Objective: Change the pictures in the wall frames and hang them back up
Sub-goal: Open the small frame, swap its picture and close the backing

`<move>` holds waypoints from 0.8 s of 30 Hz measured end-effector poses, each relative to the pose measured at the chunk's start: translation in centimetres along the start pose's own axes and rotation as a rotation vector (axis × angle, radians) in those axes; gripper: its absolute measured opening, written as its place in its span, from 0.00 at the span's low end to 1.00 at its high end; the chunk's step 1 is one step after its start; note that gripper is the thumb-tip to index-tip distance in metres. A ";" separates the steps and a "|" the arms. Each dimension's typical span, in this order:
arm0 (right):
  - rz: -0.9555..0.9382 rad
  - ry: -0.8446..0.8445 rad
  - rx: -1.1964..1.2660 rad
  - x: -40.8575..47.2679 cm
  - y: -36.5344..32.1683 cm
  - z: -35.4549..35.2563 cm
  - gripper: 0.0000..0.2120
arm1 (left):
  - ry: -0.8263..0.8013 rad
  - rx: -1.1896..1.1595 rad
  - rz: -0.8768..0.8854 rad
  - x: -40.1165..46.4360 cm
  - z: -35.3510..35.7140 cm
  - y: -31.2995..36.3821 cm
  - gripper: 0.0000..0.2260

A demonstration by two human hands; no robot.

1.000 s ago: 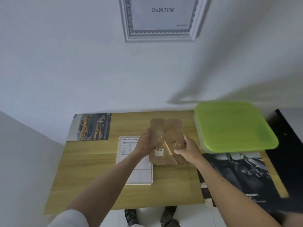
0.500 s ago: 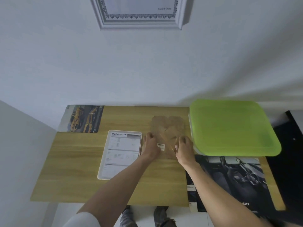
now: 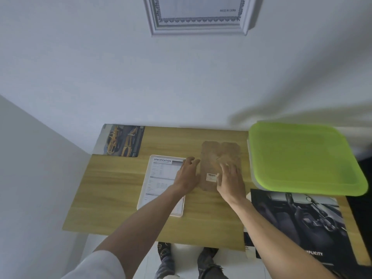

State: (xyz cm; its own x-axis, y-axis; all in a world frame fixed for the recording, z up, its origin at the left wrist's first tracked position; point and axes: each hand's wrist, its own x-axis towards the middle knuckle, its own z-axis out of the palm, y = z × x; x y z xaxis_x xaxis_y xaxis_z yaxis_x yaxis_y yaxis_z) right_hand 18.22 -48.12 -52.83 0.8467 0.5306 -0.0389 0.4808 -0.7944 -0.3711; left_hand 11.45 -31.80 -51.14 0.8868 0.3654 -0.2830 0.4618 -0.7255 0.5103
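The sheet in the white frame (image 3: pixel 161 184) lying on the table is headed "SPECIFICATION" in bold capitals; the smaller print beneath is too fine to read. The insert in the white frame hanging on the wall (image 3: pixel 198 27) carries "MADE IN CHINA" at its lower right corner. The dark car-interior poster (image 3: pixel 298 222) shows white letters ending "PLICITY", and the brown backing board (image 3: pixel 220 158) has a small white barcode sticker (image 3: pixel 211 177) with unreadable print.
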 end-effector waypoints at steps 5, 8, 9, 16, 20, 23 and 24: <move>-0.074 -0.132 0.066 -1.1 -5.7 0.6 0.18 | 0.072 0.141 -0.082 -2.6 -3.5 -5.8 0.21; -0.100 -0.250 0.020 -1.9 -8.3 1.5 0.18 | 0.080 0.181 -0.181 -4.7 -4.9 -9.1 0.21; -0.099 -0.266 0.006 -2.2 -9.0 1.8 0.18 | 0.074 0.186 -0.205 -5.3 -5.1 -10.0 0.20; 0.001 -0.288 -0.057 -4.7 -12.2 4.4 0.12 | 0.053 0.177 -0.288 -7.9 -5.5 -13.5 0.13; 0.168 -0.287 0.018 -5.4 -14.1 5.4 0.18 | 0.079 -0.047 -0.400 -8.2 -5.1 -13.9 0.09; 0.305 -0.310 0.130 -5.6 -15.5 6.0 0.19 | 0.152 -0.326 -0.536 -8.2 -4.7 -13.8 0.03; 0.335 -0.313 0.157 -5.6 -15.9 6.1 0.19 | 0.171 -0.405 -0.570 -8.2 -4.5 -13.8 0.08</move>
State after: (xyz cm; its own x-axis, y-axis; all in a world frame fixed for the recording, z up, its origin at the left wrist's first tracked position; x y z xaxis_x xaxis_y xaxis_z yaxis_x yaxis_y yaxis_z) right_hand 4.47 -36.65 -52.38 0.8282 0.3359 -0.4487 0.1330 -0.8955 -0.4248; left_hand -2.10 -22.15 -52.26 0.4807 0.7331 -0.4812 0.7953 -0.1333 0.5914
